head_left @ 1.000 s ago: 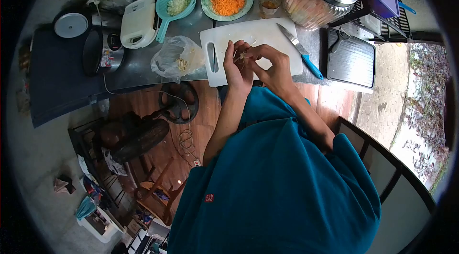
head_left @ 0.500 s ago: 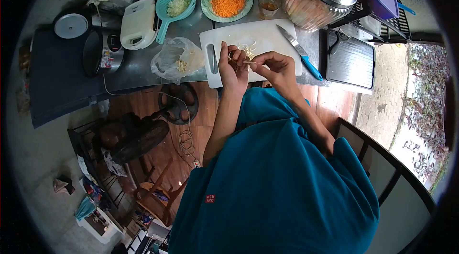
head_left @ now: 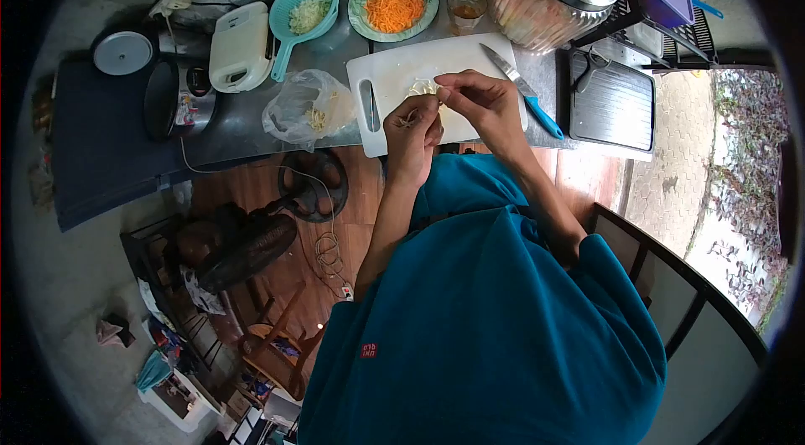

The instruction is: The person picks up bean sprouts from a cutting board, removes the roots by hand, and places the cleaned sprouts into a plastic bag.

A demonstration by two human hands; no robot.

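Over the white cutting board [head_left: 394,76], a small pale clump of bean sprouts [head_left: 423,88] is being pinched between the fingertips of the right hand [head_left: 482,106], just above the board's middle. Just beside and below it, a few loose strands are being kept in the curled, half-closed left hand [head_left: 412,131], so the clump is lying up and to the right of that hand, with the right hand nearer. To the right, a blue-handled knife [head_left: 524,91] is lying slantwise on the board's edge, while a plastic bag [head_left: 309,108] of more sprouts is sitting left of the board.
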